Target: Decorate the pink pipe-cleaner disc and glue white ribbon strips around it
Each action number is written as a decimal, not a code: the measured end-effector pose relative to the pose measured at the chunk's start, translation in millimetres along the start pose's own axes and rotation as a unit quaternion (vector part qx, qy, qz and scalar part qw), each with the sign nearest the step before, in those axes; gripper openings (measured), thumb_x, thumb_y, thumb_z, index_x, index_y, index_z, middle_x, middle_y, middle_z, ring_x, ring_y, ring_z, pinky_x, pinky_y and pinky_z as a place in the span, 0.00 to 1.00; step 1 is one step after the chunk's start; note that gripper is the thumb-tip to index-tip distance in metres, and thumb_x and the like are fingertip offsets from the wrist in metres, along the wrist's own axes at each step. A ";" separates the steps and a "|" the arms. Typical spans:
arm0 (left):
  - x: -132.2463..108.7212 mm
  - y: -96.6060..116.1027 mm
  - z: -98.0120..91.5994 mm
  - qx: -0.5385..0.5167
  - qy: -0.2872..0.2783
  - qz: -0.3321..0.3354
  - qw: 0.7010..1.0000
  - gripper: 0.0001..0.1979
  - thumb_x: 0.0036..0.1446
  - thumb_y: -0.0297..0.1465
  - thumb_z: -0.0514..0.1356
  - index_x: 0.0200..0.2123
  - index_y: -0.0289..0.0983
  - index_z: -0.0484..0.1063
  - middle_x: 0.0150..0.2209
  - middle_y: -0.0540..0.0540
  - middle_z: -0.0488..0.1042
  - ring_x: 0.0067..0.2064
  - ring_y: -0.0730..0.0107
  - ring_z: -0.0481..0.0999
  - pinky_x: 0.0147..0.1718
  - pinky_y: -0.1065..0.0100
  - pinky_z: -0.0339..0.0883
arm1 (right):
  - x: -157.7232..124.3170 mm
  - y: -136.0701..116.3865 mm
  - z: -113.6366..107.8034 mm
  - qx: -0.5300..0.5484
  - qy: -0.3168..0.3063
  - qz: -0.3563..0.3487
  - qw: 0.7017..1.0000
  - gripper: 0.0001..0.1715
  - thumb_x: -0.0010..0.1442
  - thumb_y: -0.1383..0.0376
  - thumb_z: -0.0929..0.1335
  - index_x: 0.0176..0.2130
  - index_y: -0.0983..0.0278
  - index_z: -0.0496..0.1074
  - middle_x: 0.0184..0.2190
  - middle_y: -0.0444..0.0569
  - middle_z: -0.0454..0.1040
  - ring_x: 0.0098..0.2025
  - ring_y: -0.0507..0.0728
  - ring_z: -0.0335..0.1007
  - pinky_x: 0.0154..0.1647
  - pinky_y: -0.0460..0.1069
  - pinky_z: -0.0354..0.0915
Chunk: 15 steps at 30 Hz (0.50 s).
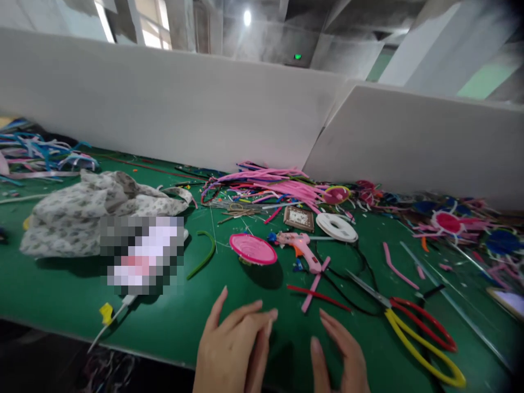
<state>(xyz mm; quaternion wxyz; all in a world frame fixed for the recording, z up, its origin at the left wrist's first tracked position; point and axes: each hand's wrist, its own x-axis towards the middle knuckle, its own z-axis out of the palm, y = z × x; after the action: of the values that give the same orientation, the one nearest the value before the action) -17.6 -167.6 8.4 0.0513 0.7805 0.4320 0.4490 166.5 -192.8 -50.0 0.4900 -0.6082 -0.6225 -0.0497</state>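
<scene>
My left hand (233, 341) is over the front of the green table, thumb and index fingertip pressed together, other fingers stretched out. Whether anything sits in that pinch is hidden. To its right, my right hand (341, 355) has thumb and fingers apart and holds nothing. Beyond them a pink round disc with a raised rim (254, 249) rests tilted on the table. Beside it lies a pink hot glue gun (301, 248). A red pipe cleaner (319, 297) crosses a pink pipe cleaner (313, 289) just beyond my right hand. Large scissors with red and yellow handles (391, 308) lie partly open at right.
A green pipe cleaner (208, 259), a white ring-shaped spool (336, 227) and a small framed piece (298, 218) lie farther back. Pink pipe cleaners (270, 183) pile near the white partition (184, 103). At left are a patterned cloth bag (82, 218) and a cabled phone (149, 254).
</scene>
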 end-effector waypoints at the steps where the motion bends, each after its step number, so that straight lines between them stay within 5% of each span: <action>1: 0.6 0.1 -1.4 0.017 -0.008 -0.002 1.000 0.16 0.56 0.20 0.53 0.46 0.40 0.67 0.41 0.49 0.80 0.45 0.71 0.78 0.58 0.55 0.58 | 0.8 -3.9 -0.3 -0.009 -0.010 -0.019 1.000 0.17 0.59 0.66 0.65 0.50 0.64 0.65 0.46 0.57 0.70 0.48 0.63 0.67 0.46 0.59 0.64; 3: -0.2 -1.5 -2.1 0.036 -0.010 -0.018 0.999 0.18 0.56 0.20 0.53 0.50 0.39 0.66 0.52 0.42 0.73 0.54 0.64 0.72 0.55 0.53 0.62 | 0.9 -9.6 -1.2 -0.016 -0.022 -0.035 0.999 0.17 0.59 0.67 0.65 0.50 0.64 0.64 0.46 0.57 0.69 0.49 0.62 0.66 0.47 0.59 0.63; 5: -3.4 -4.4 -2.1 0.023 0.013 -0.036 0.999 0.18 0.57 0.21 0.54 0.50 0.39 0.66 0.53 0.41 0.72 0.53 0.65 0.72 0.50 0.59 0.67 | 0.3 -12.9 -3.6 -0.019 -0.033 -0.038 0.999 0.16 0.60 0.68 0.64 0.49 0.65 0.65 0.46 0.57 0.69 0.49 0.61 0.65 0.47 0.58 0.63; 9: -9.3 -8.1 -9.7 -0.043 0.015 -0.017 0.999 0.08 0.58 0.26 0.56 0.41 0.40 0.70 0.31 0.51 0.77 0.31 0.75 0.76 0.32 0.74 0.69 | 17.2 -10.3 -14.7 -0.021 -0.076 -0.048 0.996 0.11 0.60 0.67 0.64 0.45 0.63 0.67 0.43 0.54 0.71 0.46 0.59 0.68 0.44 0.54 0.66; 12: -9.7 -7.2 -18.9 -0.053 -0.012 -0.034 0.998 0.08 0.61 0.29 0.52 0.38 0.40 0.70 0.26 0.52 0.76 0.28 0.74 0.75 0.28 0.73 0.68 | 65.0 11.0 -22.3 -0.069 -0.045 -0.120 0.989 0.09 0.59 0.68 0.65 0.42 0.62 0.70 0.37 0.50 0.75 0.40 0.56 0.71 0.43 0.51 0.67; 15: -9.5 -5.1 -21.6 -0.039 -0.013 -0.048 0.998 0.08 0.61 0.29 0.51 0.37 0.40 0.71 0.28 0.52 0.77 0.29 0.73 0.76 0.29 0.73 0.68 | 135.7 55.3 -19.0 -0.183 -0.046 -0.107 0.976 0.11 0.61 0.64 0.63 0.41 0.63 0.72 0.38 0.51 0.76 0.39 0.57 0.72 0.43 0.51 0.66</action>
<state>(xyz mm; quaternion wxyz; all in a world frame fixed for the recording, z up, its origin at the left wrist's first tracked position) -39.0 -178.0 12.6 0.1086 0.7620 0.4502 0.4526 251.4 -95.0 21.2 0.3332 -0.6191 -0.6862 -0.1863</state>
